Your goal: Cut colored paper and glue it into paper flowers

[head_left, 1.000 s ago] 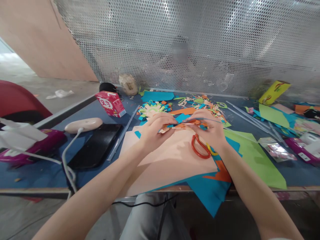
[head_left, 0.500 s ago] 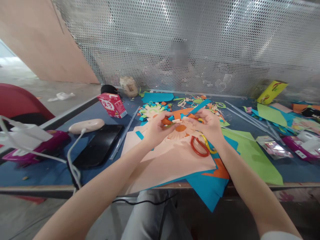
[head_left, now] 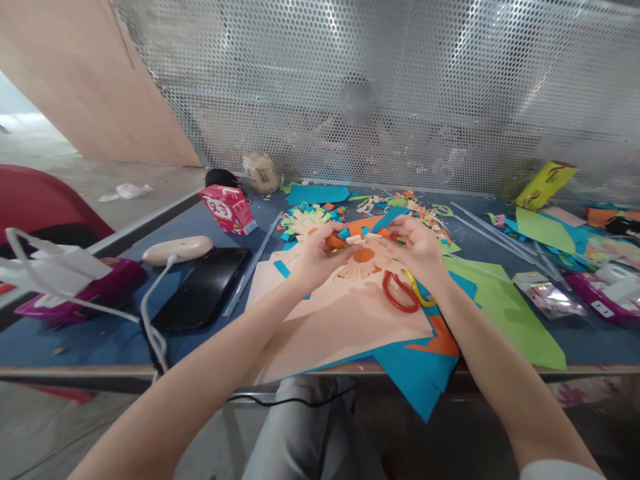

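Observation:
Both hands meet over a stack of peach paper (head_left: 330,327). My left hand (head_left: 320,257) pinches one side of a curled strip piece (head_left: 354,239) in orange, blue and peach. My right hand (head_left: 417,247) grips its other side, with a blue strip (head_left: 391,219) sticking up by the fingers. Just below the fingertips lies a peach fringed paper flower with an orange centre (head_left: 363,255). Scissors with red and yellow handles (head_left: 400,300) rest on the paper beside my right wrist. A layered fringed flower (head_left: 310,219) lies beyond my left hand.
On the left are a black phone (head_left: 203,290), a white device with a cable (head_left: 177,249) and a pink box (head_left: 229,210). Green paper (head_left: 505,310), clear sticks (head_left: 495,233) and a yellow box (head_left: 545,185) lie right. Paper scraps lie along the perforated metal panel (head_left: 400,87).
The blue strip by my right hand has tipped lower and to the left. Both hands stay almost in place on the curled piece. The view has shifted slightly.

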Tool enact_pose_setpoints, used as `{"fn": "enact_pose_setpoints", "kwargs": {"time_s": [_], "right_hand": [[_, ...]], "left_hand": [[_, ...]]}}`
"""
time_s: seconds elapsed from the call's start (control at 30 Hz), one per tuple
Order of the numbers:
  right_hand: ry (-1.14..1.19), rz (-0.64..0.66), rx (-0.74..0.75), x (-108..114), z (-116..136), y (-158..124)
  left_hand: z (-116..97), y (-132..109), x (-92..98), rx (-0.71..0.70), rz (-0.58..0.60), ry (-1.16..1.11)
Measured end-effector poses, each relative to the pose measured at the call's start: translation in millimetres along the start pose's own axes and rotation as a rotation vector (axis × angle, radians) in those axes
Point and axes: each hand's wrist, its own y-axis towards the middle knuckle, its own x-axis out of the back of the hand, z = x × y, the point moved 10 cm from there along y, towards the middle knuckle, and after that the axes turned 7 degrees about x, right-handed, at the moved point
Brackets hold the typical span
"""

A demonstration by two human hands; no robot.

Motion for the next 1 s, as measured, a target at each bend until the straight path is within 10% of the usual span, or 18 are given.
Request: {"fn": "enact_pose_setpoints", "kwargs": {"time_s": [1.0], "right_hand": [[0.222, 0.014, -0.099, -5, -17, 5]], "left_hand": [[22, -3, -13.2, 0.319, 0.122, -0.258]]}}
